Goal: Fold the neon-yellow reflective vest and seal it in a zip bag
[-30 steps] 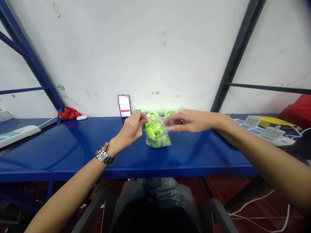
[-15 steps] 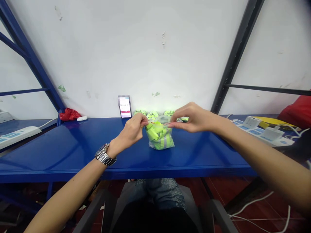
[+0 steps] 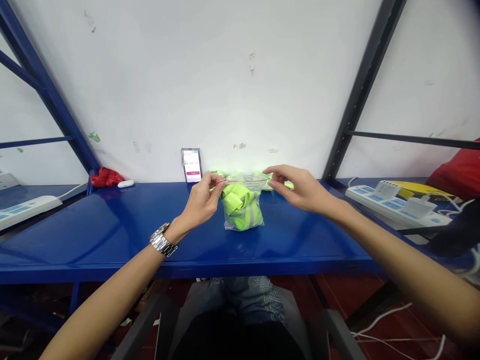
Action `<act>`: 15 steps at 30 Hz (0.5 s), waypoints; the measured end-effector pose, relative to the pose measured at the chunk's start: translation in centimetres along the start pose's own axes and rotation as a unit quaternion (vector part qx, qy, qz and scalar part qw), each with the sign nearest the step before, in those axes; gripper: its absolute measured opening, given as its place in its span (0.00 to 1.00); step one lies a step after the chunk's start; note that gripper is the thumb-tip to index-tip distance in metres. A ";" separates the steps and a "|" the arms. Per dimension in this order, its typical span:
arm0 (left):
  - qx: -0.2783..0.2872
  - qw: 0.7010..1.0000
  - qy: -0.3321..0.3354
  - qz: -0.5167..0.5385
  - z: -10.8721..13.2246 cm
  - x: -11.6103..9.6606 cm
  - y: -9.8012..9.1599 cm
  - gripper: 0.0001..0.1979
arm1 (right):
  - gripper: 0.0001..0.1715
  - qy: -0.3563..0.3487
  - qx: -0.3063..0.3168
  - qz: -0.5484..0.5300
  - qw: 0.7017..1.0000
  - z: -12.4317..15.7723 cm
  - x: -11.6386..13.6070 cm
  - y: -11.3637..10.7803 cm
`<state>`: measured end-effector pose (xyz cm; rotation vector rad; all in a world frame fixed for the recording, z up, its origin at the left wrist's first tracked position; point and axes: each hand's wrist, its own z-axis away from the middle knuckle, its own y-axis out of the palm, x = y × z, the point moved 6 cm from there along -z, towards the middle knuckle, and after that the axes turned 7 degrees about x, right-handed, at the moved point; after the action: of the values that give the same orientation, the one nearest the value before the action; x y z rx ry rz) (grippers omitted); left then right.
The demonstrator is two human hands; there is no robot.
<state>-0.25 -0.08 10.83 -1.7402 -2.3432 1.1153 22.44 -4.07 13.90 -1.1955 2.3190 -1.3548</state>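
Note:
A clear zip bag [image 3: 243, 226] with a red line along its top stands upright on the blue table [image 3: 150, 220]. Folded fluorescent yellow-green fabric with grey strips [image 3: 240, 205] fills it. The thumb and fingers of my left hand [image 3: 204, 197] pinch the bag's upper left corner; a metal watch [image 3: 162, 240] is on that wrist. At the upper right corner is my right hand [image 3: 296, 187], its thumb and index fingertip parted around the bag's edge. Whether those fingertips touch the plastic is hard to see. More yellow-green bundles [image 3: 259, 176] lie behind the bag, partly hidden.
A phone [image 3: 192, 166] showing a timer leans on the wall. Left of it lie a white oval object [image 3: 126, 183] and red cloth [image 3: 106, 177]. Power strips with cables [image 3: 397, 202] [image 3: 30, 210] occupy both sides. Metal frame posts [image 3: 360, 100] rise behind the table.
The bag has shifted slightly left and its top now stands straighter, with the red line showing flat across. My right thumb and index finger have parted from their pinch. My left hand still pinches its corner.

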 end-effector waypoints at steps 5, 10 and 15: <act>0.022 1.000 -0.016 0.003 0.0 -0.5 0.2 0.07 | 0.17 0.027 0.022 -0.039 0.999 -0.7 -0.1 1.0; 0.026 0.999 -0.042 0.019 0.3 0.2 0.3 0.09 | 0.13 0.069 -0.026 -0.028 0.997 -1.0 -0.9 1.7; 0.062 0.994 -0.047 0.071 -0.6 -0.6 -0.2 0.12 | 0.12 0.061 -0.031 -0.083 0.994 -0.8 -0.8 2.4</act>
<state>0.07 -0.32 11.59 -1.8742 -2.1739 1.3618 21.24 -2.32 12.24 -1.3891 2.4068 -1.4579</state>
